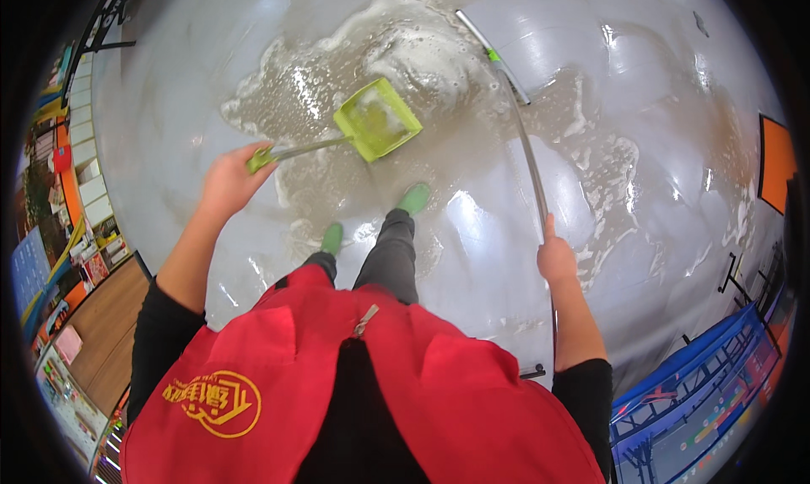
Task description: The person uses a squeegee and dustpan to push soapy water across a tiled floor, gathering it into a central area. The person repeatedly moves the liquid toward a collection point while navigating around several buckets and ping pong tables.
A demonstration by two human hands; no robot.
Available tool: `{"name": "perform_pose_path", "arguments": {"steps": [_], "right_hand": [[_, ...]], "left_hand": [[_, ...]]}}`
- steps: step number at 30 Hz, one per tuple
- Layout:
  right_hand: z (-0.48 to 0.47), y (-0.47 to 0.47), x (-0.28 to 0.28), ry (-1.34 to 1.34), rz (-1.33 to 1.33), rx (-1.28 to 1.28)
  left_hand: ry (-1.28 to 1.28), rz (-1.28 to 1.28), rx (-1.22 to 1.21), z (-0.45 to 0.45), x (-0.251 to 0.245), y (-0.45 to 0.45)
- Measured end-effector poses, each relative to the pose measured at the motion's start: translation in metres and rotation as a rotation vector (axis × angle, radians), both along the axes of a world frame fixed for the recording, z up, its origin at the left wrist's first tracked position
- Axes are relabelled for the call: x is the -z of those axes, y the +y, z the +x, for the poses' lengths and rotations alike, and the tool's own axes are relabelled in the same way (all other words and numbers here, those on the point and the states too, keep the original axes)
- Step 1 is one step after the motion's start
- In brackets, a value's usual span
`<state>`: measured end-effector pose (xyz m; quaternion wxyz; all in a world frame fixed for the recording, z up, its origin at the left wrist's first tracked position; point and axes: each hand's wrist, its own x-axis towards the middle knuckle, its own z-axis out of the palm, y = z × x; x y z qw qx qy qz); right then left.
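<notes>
My left hand (234, 177) grips the green handle end of a long-handled dustpan. The lime-green dustpan (393, 136) rests on or just above the wet grey floor (481, 231), with some wet residue in its pan. Closed around the metal pole of a floor squeegee (492, 55) is my right hand (558, 256). The squeegee's blade lies on the floor to the upper right of the dustpan. Brownish water with white foam (417, 53) spreads around both tools and close to my green boots (414, 199).
Shelving with white bins (82, 133) runs along the left edge, above a brown wooden surface (111, 332). An orange panel (776, 164) stands at the far right. At the lower right is a blue-edged structure with dark bars (696, 364). A small dark object (700, 24) lies upper right.
</notes>
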<state>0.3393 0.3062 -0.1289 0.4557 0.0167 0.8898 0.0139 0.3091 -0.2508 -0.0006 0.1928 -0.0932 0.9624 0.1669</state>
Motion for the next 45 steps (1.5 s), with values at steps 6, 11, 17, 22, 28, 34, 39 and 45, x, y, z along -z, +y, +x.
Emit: {"name": "perform_pose_path", "arguments": {"steps": [6,11,17,22,28,34,39,45], "right_hand": [[0.095,-0.061,-0.047,-0.119,-0.031,-0.093],[0.174,-0.111,-0.082,-0.177,-0.054,-0.095],[0.286,-0.174,-0.117,-0.035,-0.072,0.052],[0.424,-0.262,-0.136,0.080,-0.119,0.358],[0.564,-0.405,-0.153,0.223,-0.356,1.124],[0.657,-0.466,-0.135,0.250,-0.249,1.360],[0.784,-0.516,-0.085,0.244,-0.254,1.493],[0.926,-0.624,-0.050,0.254,-0.250,1.683]], "left_hand": [[0.025,-0.035,0.122,-0.009,0.000,0.012],[-0.048,0.022,0.130,0.008,0.004,-0.001],[-0.073,0.207,0.219,0.051,0.017,-0.061],[-0.672,0.796,-0.115,0.097,0.024,-0.119],[-0.588,0.898,-0.208,0.209,0.027,-0.158],[-0.577,0.825,-0.014,0.276,0.005,-0.164],[-0.454,0.521,0.491,0.322,-0.039,-0.175],[-0.423,0.361,0.795,0.397,-0.087,-0.174]]}}
